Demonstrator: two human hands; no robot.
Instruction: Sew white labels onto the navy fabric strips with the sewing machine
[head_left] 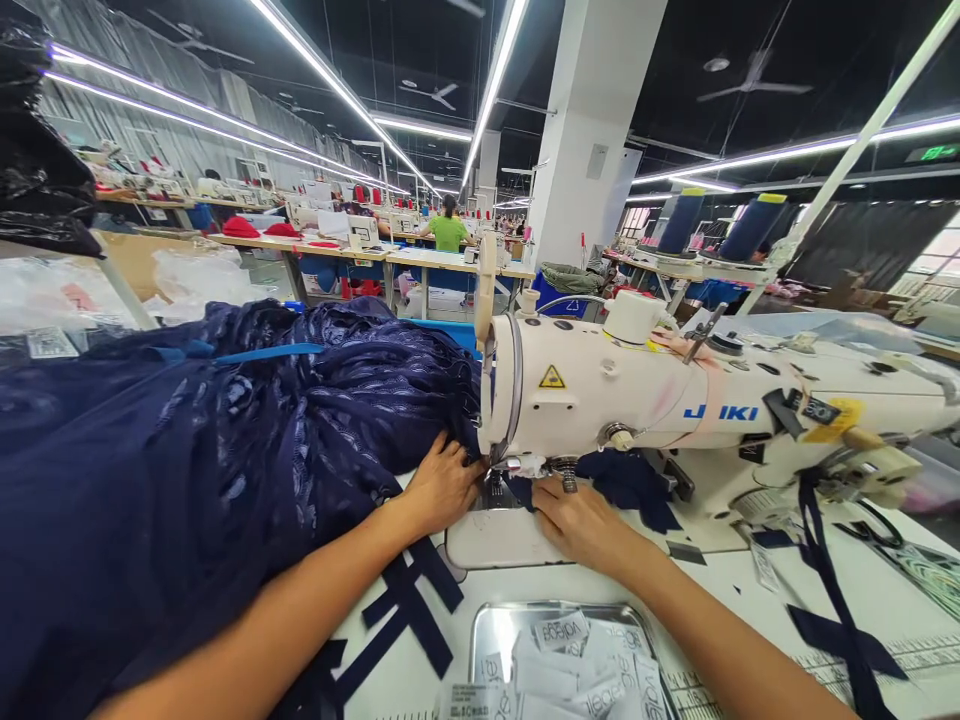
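In the head view we see the left hand (441, 487) just left of centre, fingers spread flat and pressing the navy lace fabric (225, 450) that fills the left half of the frame and runs up to the needle area. The right hand (581, 522) lies at centre on the white machine bed (495, 540), fingers together and flat, gripping nothing. The white JUKI sewing machine (675, 400) stretches to the right. A metal tray (491, 630) of labels sits at lower centre, navy strips (409, 600) beside it.
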